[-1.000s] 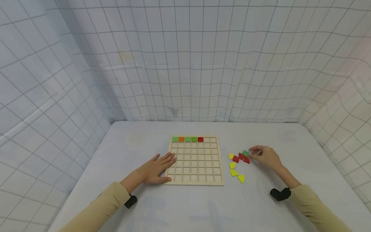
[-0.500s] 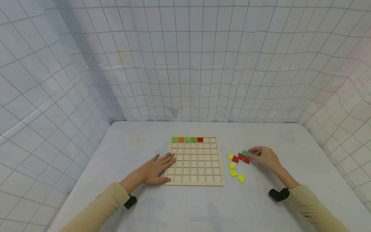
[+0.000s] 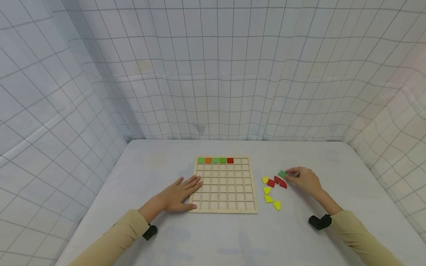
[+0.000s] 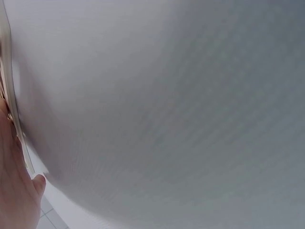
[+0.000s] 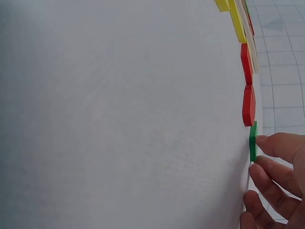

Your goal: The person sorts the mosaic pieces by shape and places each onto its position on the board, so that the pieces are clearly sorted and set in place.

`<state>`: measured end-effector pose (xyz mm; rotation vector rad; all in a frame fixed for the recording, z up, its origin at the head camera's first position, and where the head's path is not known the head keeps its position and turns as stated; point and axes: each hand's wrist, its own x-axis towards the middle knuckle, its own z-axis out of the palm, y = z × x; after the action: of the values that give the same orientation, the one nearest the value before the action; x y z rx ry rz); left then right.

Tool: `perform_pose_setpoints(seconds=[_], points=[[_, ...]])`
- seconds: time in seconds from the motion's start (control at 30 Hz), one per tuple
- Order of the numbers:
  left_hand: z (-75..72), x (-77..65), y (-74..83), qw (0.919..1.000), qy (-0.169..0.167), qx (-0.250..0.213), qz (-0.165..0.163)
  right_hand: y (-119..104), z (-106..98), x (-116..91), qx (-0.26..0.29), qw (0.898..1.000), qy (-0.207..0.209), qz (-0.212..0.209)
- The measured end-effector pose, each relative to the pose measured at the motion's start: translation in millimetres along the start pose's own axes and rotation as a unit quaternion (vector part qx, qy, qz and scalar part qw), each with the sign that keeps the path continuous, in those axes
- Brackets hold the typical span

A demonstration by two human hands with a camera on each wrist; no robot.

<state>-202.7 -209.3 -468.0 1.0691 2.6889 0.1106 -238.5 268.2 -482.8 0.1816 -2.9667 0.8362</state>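
In the head view, my left hand [image 3: 179,194] lies flat with spread fingers over the left edge of a wooden grid board [image 3: 223,211]. Its thumb rests by the board's lower left corner. To the right of the board, my right hand [image 3: 304,180] pinches a green square tile [image 3: 282,173] between thumb and fingertips, at the tile's right corner. The right wrist view shows the green tile [image 5: 253,141] with a digit against its face and another at its lower end. Close by lie two red quarter-round pieces [image 3: 283,183] and a red square tile [image 3: 271,183].
Several yellow quarter-round pieces [image 3: 277,205] lie between the board and my right forearm. Green, orange [image 3: 208,160] and red [image 3: 230,160] squares fill cells along the board's far row. White grid-patterned curtains [image 3: 213,92] surround the white table [image 3: 159,159].
The green tile has shifted slightly away from the red pieces, toward the far side, with my right fingertips at its corner. My left hand stays in place on the board.
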Motion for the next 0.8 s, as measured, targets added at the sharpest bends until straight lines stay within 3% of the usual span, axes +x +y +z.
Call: perform_pose_setpoints(seconds=[0.8], points=[[-0.9,-0.6,1.8,1.0,0.002,0.002,-0.002,-0.9,0.3,-0.7,-0.021,1.0,0.001,0.007]])
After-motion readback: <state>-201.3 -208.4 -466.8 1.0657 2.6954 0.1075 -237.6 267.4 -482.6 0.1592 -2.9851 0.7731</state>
